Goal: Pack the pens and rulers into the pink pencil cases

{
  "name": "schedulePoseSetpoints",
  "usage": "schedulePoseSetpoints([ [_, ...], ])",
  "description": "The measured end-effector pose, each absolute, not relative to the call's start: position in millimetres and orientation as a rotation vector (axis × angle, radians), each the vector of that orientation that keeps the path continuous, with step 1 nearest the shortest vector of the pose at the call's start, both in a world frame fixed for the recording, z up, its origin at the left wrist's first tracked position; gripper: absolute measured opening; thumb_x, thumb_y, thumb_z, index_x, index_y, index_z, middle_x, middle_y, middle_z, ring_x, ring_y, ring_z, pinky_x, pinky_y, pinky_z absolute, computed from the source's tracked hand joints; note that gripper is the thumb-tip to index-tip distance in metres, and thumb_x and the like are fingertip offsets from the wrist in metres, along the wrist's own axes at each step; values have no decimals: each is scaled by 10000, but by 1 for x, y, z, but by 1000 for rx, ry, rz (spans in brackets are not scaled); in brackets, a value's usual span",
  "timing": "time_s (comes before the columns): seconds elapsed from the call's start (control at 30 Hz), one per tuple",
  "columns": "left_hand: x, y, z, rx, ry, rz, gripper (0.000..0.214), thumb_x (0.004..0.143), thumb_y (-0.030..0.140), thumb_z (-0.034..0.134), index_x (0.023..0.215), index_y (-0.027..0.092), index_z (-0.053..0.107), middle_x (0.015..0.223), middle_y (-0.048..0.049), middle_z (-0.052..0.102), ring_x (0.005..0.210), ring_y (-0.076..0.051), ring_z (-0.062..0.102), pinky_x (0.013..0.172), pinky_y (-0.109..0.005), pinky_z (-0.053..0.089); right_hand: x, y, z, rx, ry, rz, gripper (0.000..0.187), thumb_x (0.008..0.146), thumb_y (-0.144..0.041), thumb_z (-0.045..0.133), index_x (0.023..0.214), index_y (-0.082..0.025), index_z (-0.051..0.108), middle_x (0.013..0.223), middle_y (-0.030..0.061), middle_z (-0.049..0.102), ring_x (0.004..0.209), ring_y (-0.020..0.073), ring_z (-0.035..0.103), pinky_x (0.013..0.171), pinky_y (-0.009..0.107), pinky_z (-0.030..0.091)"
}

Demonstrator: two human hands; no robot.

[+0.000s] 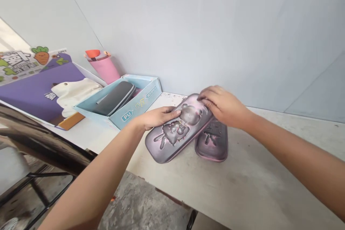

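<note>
A grey-pink hard pencil case (185, 118) with a figure moulded into its lid is tilted diagonally in front of me. My left hand (161, 116) grips its left long edge, thumb on the lid and the other fingers mostly hidden beneath. At the far right corner, my right hand (218, 104) is closed with its fingertips pressed on the case; I cannot see whether they hold a zip pull. A second, similar pencil case (215, 143) lies on the table, partly covered by the first case and my right hand.
To the left stands a light blue box (145, 104) holding a dark grey case (115, 97). Behind it are a pink cylindrical holder (105, 69) and a purple display box (32, 86) with a white cloth-like item (75, 93). The grey wall (215, 36) borders the white table (258, 179).
</note>
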State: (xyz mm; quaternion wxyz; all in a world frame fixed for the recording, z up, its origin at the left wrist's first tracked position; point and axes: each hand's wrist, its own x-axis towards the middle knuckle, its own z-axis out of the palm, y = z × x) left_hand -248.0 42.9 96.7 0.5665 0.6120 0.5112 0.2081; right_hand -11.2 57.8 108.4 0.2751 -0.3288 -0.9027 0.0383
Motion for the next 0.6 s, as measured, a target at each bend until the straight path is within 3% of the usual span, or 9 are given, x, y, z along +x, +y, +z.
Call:
schedulePoseSetpoints([
  [0.13, -210, 32, 133, 1761, 1196, 208, 390, 650, 419, 686, 972, 199, 673, 917, -14, 697, 814, -198, 634, 704, -248, 452, 27, 54, 143, -748, -2664, 530, 320, 874, -172, 348, 1107, -196, 565, 1165, 40, 577, 1071, 156, 500, 898, 299, 377],
  [0.23, -166, 26, 148, 1914, 1107, -10, 295, 627, 405, 695, 843, 204, 704, 759, 20, 690, 689, -169, 614, 611, -221, 421, 65, 35, 148, -784, -2847, 860, 258, 843, -215, 417, 1024, -199, 600, 1054, 24, 625, 922, 142, 561, 745, 254, 426],
  [0.3, -133, 21, 153, 1982, 1061, -93, 283, 614, 433, 697, 757, 189, 705, 672, 23, 668, 611, -154, 586, 564, -219, 392, 93, 20, 144, -924, -2885, 849, 205, 830, -244, 442, 937, -191, 609, 923, 23, 640, 776, 135, 562, 634, 241, 413],
  [0.37, -98, 15, 156, 2091, 1066, -127, 317, 613, 477, 685, 700, 172, 691, 628, 13, 651, 570, -145, 559, 547, -224, 370, 125, 9, 140, -1040, -2900, 601, 163, 822, -226, 447, 849, -186, 603, 819, 25, 627, 706, 134, 532, 586, 238, 377],
  [0.47, -43, 6, 158, 2322, 1171, -26, 382, 665, 544, 611, 737, 174, 673, 647, -12, 654, 593, -156, 553, 569, -237, 356, 184, 2, 141, -1074, -2794, -84, 132, 798, -166, 469, 787, -188, 598, 807, 44, 620, 782, 163, 510, 638, 259, 336],
  [0.6, 31, 0, 151, 2423, 1288, 538, 442, 760, 573, 476, 813, 173, 655, 713, -33, 658, 676, -181, 569, 625, -255, 369, 283, -5, 145, -1230, -2312, -812, 230, 839, -138, 395, 833, -197, 616, 841, 45, 651, 818, 174, 505, 726, 302, 293],
])
